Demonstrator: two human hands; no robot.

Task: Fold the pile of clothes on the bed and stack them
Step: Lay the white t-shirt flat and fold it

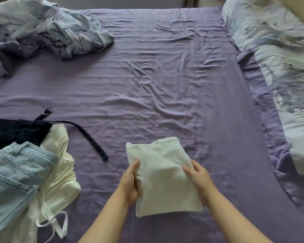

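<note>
Your left hand [131, 183] and right hand [198, 176] grip the folded white garment [163, 174] by its two side edges, thumbs on top and fingers tucked beneath. It sits at about 6 o'clock on the bed [147, 85], its near end lifted, though whether the far end rests on the purple sheet you cannot tell.

The fold is held only by your pinch at the sides. Loosen one hand before the bundle lies flat and the layers may slide apart, most likely at the loose far corner toward 12 o'clock. The wrinkled sheet could also catch the underside and drag a layer open if you slide the garment rather than set it down.

The unfolded pile lies at 8 o'clock: light blue jeans [12, 176] over a cream garment [60, 172], a dark garment [16, 132] behind. Its dark strap [89, 139] trails toward 7 o'clock, well apart from the bundle for now. Start the stack too near it and the strap or the cream ties [60, 225] may tangle with finished pieces.
</note>
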